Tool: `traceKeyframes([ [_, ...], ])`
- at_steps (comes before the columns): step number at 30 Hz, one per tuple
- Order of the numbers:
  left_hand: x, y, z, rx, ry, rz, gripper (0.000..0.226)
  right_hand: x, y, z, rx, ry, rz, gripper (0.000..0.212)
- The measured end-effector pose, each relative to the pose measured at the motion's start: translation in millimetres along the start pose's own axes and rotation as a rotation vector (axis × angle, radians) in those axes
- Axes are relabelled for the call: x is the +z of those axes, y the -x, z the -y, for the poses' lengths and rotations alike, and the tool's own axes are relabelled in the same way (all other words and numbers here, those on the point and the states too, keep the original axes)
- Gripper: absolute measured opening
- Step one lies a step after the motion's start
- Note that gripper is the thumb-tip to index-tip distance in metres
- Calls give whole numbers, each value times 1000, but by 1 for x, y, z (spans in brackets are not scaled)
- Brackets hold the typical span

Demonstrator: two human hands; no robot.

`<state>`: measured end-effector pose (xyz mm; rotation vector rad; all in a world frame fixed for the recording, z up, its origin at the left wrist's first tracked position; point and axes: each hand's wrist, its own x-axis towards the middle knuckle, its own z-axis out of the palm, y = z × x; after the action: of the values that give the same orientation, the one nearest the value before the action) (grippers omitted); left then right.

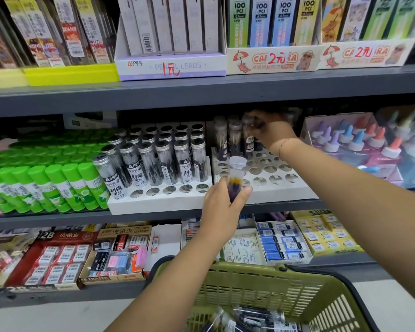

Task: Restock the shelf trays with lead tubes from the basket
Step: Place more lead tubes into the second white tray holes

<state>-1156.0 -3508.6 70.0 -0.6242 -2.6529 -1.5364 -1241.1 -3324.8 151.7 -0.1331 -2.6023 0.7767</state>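
I have one lead tube (pixel 236 176) upright in my left hand (pixel 222 209), clear cap up. The thumb is on one side and the fingers curl round the other, pinching its lower half. It sits in front of where two white trays meet on the middle shelf.

The right tray (pixel 285 191) is mostly bare holes. I count three standing tubes (pixel 234 137) in its back row, toward its left end. My right hand (pixel 272 131) is at the third of them, but blur smears the fingers and I cannot tell whether they pinch it or only touch it.

The left tray (pixel 158 202) is packed with silver-capped tubes (pixel 164 156), too crowded to count exactly, with five empty holes along its front. One green basket (pixel 249 268) below holds several more blurred tubes (pixel 259 317). Green glue sticks (pixel 58 185) stand left of the trays.
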Motion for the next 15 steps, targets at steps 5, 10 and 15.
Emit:
traceKeyframes([
  [5,-3,-2,-1,-32,47,28,39,-2,2,0,19,24,-26,40],
  [10,-5,-2,-3,-70,97,45,39,4,10,-10,76,112,21,44],
  [15,-9,-1,-8,-58,111,59,38,-3,15,-1,106,183,122,47],
])
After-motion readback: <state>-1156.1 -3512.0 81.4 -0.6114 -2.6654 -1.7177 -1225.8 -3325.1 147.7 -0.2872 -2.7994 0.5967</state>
